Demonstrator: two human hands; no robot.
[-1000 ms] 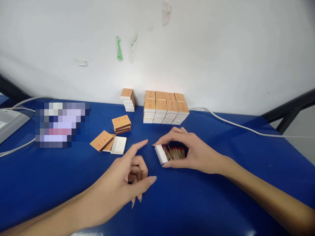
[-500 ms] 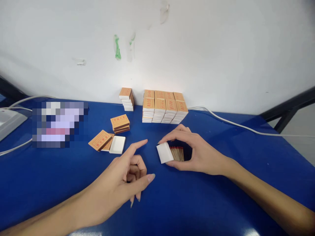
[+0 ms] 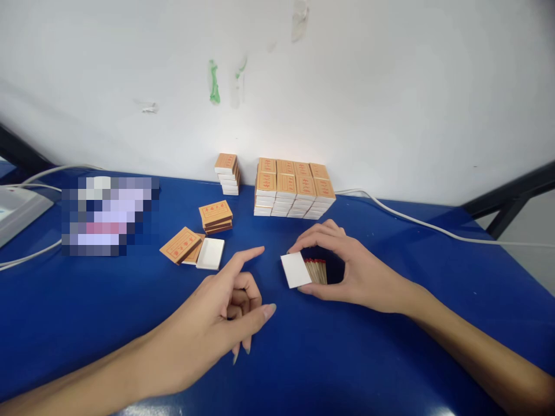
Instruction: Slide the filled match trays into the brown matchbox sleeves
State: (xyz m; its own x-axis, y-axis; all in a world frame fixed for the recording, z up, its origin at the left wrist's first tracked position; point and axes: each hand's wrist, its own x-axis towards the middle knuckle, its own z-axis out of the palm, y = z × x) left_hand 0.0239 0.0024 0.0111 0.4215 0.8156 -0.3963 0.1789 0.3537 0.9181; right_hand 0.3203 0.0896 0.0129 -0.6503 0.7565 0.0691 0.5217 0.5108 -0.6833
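Note:
My right hand (image 3: pixel 344 260) grips a small white matchbox tray (image 3: pixel 296 270) between thumb and fingers. The tray shows a plain flat white face and is tilted. Right beside it, within the arch of the same hand, lies a row of red-headed matches (image 3: pixel 317 270); part of the row is hidden by the tray. My left hand (image 3: pixel 236 306) hangs over the table with nothing in it, index finger and thumb stretched out and the other fingers curled. Beyond its index finger lies another white tray (image 3: pixel 210 254), next to an orange matchbox sleeve (image 3: pixel 181 245).
Stacked matchboxes form a block (image 3: pixel 295 190) by the wall, with a smaller stack (image 3: pixel 228 174) to its left. Nearer stands a short pile of orange sleeves (image 3: pixel 215 216). A white cable (image 3: pixel 403 220) crosses the back right of the blue table (image 3: pixel 390 358). A blurred-out patch (image 3: pixel 108 216) covers something left.
The tray in my right hand has tipped, so its flat white face shows more squarely and its side less. My left hand keeps its pose. The whole view has shifted slightly.

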